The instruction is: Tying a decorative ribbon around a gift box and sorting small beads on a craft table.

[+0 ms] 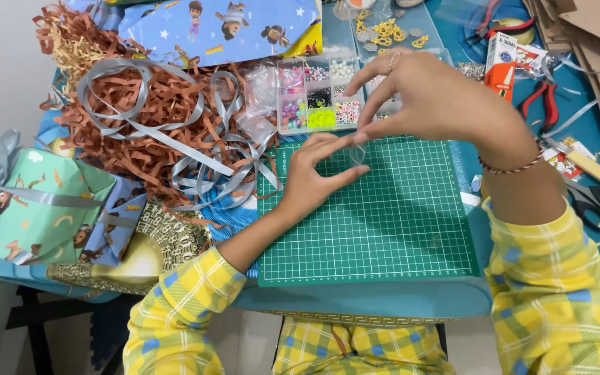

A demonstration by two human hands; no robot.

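Two hands pinch a small clear plastic piece over the green gridded cutting mat.

At frame centre, the left hand and right hand both grip it with fingertips; the clear compartment box of coloured beads lies just above.

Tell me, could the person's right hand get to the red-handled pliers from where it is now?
Probably yes. The right hand hovers over the green cutting mat, and the red-handled pliers lie just beyond it on the blue table, uncovered. Its fingers pinch something small and clear, though.
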